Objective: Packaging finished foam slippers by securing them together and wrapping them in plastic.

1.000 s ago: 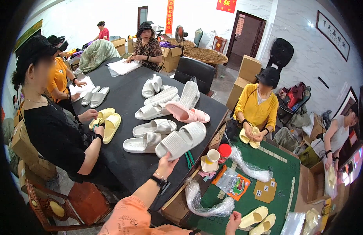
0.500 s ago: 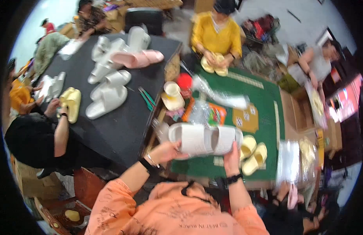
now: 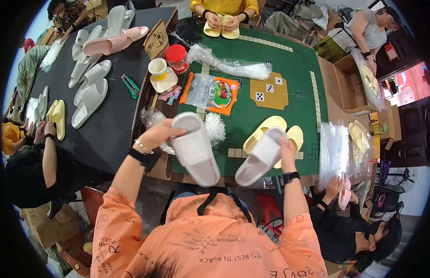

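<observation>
My left hand [image 3: 158, 134] grips a white slide slipper [image 3: 196, 150] near its toe, with the heel hanging down toward me. In my right hand [image 3: 287, 155] is another white slipper [image 3: 261, 157], held by its toe side and tilted, its heel pointing down and left. The two slippers are apart, both above the near edge of the green table mat [image 3: 296, 48]. Behind the right one lies a pair of yellow slippers [image 3: 267, 127] on the mat, partly covered by it. White strips bunched together [image 3: 215, 127] lie just beyond the left slipper.
A snack-like orange packet [image 3: 226, 99], a red-lidded jar [image 3: 177, 59] and a cup [image 3: 158, 68] stand beyond my left hand. Clear plastic bags [image 3: 334, 148] lie at right. White and pink slippers fill part of the dark table [image 3: 115, 109]. Co-workers handle slippers around both tables.
The white slippers, held together before, are now separated, one in each hand, with their heels lowered toward me. The view has shifted, so the tables appear higher up.
</observation>
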The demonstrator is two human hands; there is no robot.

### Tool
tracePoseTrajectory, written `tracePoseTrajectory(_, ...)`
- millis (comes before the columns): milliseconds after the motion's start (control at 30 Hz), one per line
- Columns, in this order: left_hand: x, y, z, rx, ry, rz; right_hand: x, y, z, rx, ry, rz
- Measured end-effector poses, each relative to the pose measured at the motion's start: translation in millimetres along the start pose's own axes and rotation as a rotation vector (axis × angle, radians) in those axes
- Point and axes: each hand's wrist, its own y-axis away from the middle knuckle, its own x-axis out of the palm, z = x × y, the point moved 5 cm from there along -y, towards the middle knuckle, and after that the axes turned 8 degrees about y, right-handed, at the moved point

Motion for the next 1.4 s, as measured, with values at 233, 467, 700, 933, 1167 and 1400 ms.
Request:
tracePoseTrajectory(233, 56, -69, 52, -0.119, -0.177, 0.070, 134, 1, -35, 0.208, -0.028, 0.693)
tracePoseTrajectory(467, 85, -96, 75, -0.056, 0.028, 0.042, 92, -34, -56, 0.007, 0.251, 0.548)
tracePoseTrajectory(700, 125, -161, 90, -0.154, -0.260, -0.053, 26, -59, -77, 0.043, 0.315, 0.526)
tracePoseTrajectory(933, 112, -192, 125, 0.005, -0.063, -0.284, 55, -52, -78, 0.222, 0.027, 0.404)
tracePoseTrajectory(1167, 154, -153, 118, 0.441, -0.528, -0.376, 44, -61, -64, -0.188, 0.403, 0.004)
tracePoseTrajectory(1400, 106, -50, 73, 0.586, -0.765, -0.670, 119, -35, 36, -0.600, 0.663, -0.015)
